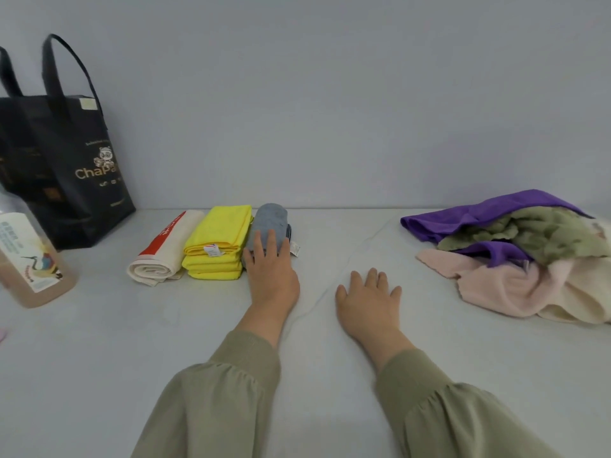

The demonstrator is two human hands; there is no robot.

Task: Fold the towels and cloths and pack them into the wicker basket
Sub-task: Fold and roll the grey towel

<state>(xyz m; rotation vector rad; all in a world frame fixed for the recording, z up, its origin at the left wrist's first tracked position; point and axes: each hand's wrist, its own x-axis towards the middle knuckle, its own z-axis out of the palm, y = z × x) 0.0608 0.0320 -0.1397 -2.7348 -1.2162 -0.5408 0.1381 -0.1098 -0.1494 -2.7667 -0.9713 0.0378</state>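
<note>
Three folded cloths sit in a row by L hand (271, 269). The grey cloth (269, 219) is under its fingertips, the yellow cloth (216, 242) touches it just to the left, and the white-red towel (162, 256) is next left again. L hand: fingers straight, resting on grey cloth, no grasp. R hand (368, 295): released, palm flat on table (99, 342), fingers spread, holding nothing. Unfolded pile (529, 259) (purple, olive, pink, cream) lies well right of R hand. Black tote bag (59, 166) and bottle (29, 256) stand far left of L hand.
</note>
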